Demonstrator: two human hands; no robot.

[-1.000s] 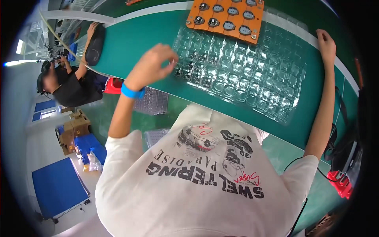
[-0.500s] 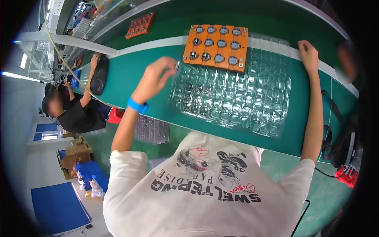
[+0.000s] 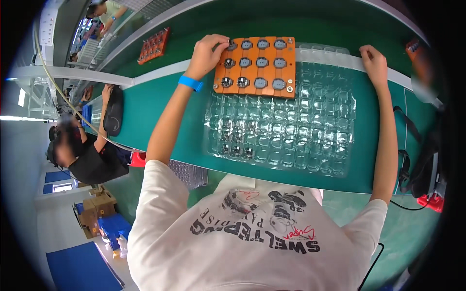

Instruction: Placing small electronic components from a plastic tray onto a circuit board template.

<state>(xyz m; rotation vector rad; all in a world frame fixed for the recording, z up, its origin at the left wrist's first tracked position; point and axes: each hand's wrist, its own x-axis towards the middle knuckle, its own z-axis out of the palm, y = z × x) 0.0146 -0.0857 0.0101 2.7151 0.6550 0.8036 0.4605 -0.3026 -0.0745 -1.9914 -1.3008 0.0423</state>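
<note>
My left hand (image 3: 208, 54), with a blue band on its wrist, pinches at the far left seat of an orange fixture block (image 3: 253, 53). A small metallic part shows at its fingertips, mostly hidden. Grey round seats line the block in rows; small black-and-silver parts (image 3: 242, 81) sit in three of them, at the near left and middle left. Under the block's near side lies a clear plastic blister tray (image 3: 310, 131), with several similar parts in its near left pockets. My right hand (image 3: 375, 68) rests at the bench's far edge, fingers curled, with nothing visible in it.
Another orange block (image 3: 154, 46) lies beyond the bench at far left, and one more (image 3: 413, 49) at far right. A dark case (image 3: 113, 110) and a person in black (image 3: 102, 160) are at left. Black straps (image 3: 407, 127) lie at right.
My left hand has moved away from me, from beside the tray to the block's far left seat, carrying the small part. The right hand keeps its place at the bench edge.
</note>
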